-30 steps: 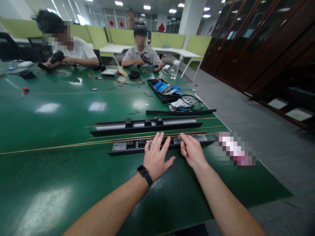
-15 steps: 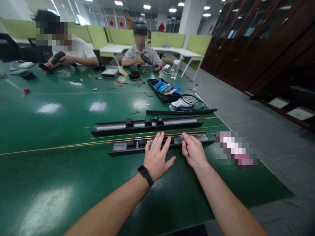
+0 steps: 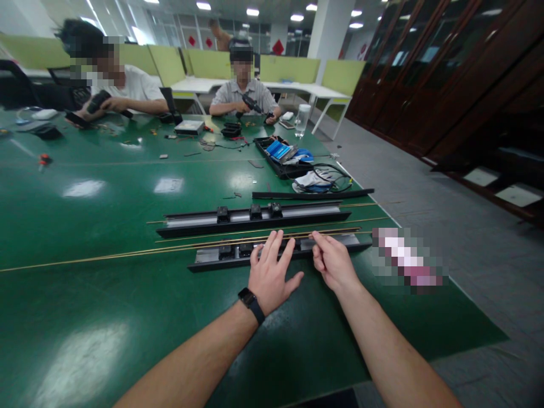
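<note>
My left hand (image 3: 270, 272), with a black watch at the wrist, lies with fingers spread over the nearer black rail (image 3: 212, 263). Its fingertips reach the thin gold-coloured rods (image 3: 140, 249) that run along the rail's far side. At the rail's right part, my right hand (image 3: 334, 258) is closed in a pinch at these rods. Small black blocks (image 3: 225, 251) sit in the rail's channel, partly covered by my left hand. Behind it lies a second black rail (image 3: 191, 222), open side up, with black blocks (image 3: 255, 212) standing in it.
Farther back are a black strip (image 3: 314, 194), gloves (image 3: 314, 180) with a black cable, and a black tray (image 3: 280, 164) holding blue items. Two people sit across the green table (image 3: 106, 226), each with a power drill (image 3: 251, 103). The table's edge runs along the right.
My right hand has shifted very slightly left along the rods, still pinched. The left hand stays spread in the same place.
</note>
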`<state>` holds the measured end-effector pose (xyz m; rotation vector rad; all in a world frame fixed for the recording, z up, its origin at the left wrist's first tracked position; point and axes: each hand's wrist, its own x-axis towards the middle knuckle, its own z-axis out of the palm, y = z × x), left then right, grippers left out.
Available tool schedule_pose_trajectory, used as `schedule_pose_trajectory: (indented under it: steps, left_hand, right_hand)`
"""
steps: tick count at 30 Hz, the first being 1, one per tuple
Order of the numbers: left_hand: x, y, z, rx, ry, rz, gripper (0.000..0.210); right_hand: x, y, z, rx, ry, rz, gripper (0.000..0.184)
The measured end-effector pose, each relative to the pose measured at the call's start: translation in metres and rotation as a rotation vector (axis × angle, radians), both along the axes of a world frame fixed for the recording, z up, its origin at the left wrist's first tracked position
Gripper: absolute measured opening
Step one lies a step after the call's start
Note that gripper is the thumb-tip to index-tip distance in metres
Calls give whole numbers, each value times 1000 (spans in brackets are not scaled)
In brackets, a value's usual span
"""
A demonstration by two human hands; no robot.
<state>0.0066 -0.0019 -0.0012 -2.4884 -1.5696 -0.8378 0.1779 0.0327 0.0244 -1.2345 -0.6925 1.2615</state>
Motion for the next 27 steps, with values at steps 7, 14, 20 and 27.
schedule_pose_trajectory:
  steps: [7,14,20,27]
  left_hand:
    - [-1,0,1,-1,11,-5,73]
    - [-1,0,2,7,10,-6,75]
    - [0,0,3,1,2,-12,73]
    - [-1,0,2,8,3,-11,75]
  right_hand:
    - [-1,0,-2,11,1,-35,37]
    - [-2,0,0,5,5,-56,37]
    - [-2,0,0,6,15,-56,33]
    - [-3,0,1,6,14,-59,35]
